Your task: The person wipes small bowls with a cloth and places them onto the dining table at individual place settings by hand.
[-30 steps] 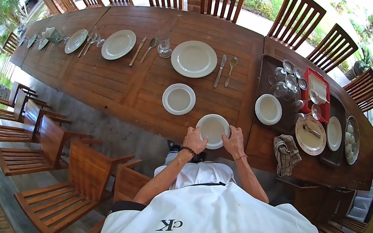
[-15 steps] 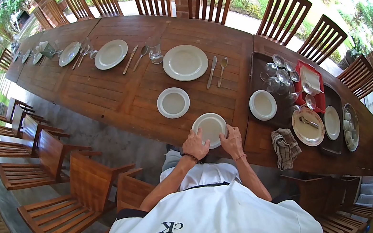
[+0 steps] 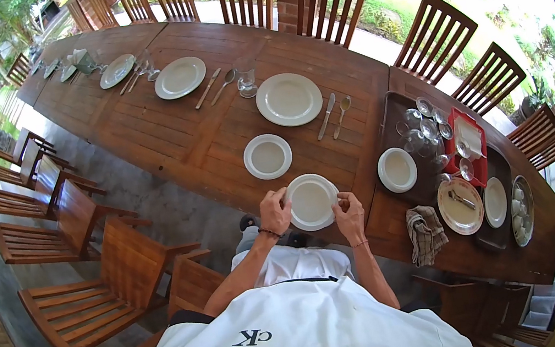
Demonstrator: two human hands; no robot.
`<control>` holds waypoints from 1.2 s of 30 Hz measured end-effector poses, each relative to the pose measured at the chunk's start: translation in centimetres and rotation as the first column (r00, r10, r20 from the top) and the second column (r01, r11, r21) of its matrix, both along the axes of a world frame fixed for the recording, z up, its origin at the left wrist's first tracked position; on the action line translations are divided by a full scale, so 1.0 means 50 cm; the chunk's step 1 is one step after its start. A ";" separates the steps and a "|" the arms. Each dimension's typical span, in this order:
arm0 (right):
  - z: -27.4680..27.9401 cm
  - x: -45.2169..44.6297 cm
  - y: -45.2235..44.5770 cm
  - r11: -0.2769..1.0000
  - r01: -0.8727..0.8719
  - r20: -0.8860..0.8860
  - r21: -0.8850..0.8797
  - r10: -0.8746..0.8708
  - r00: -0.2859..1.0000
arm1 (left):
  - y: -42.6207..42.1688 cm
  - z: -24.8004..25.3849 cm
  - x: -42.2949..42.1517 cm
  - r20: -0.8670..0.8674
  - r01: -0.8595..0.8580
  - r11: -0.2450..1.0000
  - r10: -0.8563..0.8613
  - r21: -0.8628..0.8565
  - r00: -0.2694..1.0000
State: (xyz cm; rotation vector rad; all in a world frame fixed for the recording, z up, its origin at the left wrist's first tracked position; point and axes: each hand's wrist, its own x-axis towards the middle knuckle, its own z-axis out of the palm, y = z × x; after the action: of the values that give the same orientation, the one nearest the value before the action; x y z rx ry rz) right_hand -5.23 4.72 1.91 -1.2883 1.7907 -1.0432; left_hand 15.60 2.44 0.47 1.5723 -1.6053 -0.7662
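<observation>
A small white plate (image 3: 312, 201) is at the near edge of the table, between my two hands. My left hand (image 3: 276, 212) grips its left rim with curled fingers. At the right rim, my right hand (image 3: 350, 216) pinches the edge between thumb and fingers. I cannot tell whether the plate rests on the wood or is slightly raised. Just beyond it lies another small white plate (image 3: 268, 156). Farther back is a large white plate (image 3: 289, 100), with a knife (image 3: 326, 116) and a spoon (image 3: 341, 117) on its right.
To the right, a dark tray (image 3: 393, 109) carries several glasses (image 3: 421, 125), a red basket (image 3: 480, 161) and a small plate (image 3: 398, 170). A checked cloth (image 3: 427, 234) lies nearer. More place settings run leftward along the table (image 3: 192, 132). Wooden chairs (image 3: 101, 268) line both sides.
My left fingers have drawn back from over the plate to its left rim, and my right hand stays at the right rim. The whole view has shifted slightly.
</observation>
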 end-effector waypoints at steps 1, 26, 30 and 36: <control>-0.005 0.004 -0.005 1.000 -0.006 0.000 -0.002 0.006 1.000 | -0.001 0.006 0.010 -0.036 -0.031 0.999 0.031 -0.008 0.999; -0.034 0.562 -0.139 0.889 -0.426 0.349 0.164 0.352 0.869 | -0.016 -0.064 0.594 -0.140 -0.383 0.913 0.401 0.138 0.905; -0.032 0.597 -0.143 0.828 -0.501 0.354 0.253 0.403 0.844 | -0.015 -0.069 0.640 -0.112 -0.426 0.891 0.444 0.153 0.889; -0.035 0.610 -0.195 0.810 -0.506 0.272 0.296 0.436 0.858 | -0.052 -0.082 0.649 -0.084 -0.438 0.871 0.465 0.220 0.882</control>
State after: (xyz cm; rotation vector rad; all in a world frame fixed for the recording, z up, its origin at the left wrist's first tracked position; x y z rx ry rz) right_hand 25.29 -5.04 0.16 -1.2609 1.3293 -0.5067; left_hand 48.04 -0.16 -3.65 1.9002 -1.0231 -0.7640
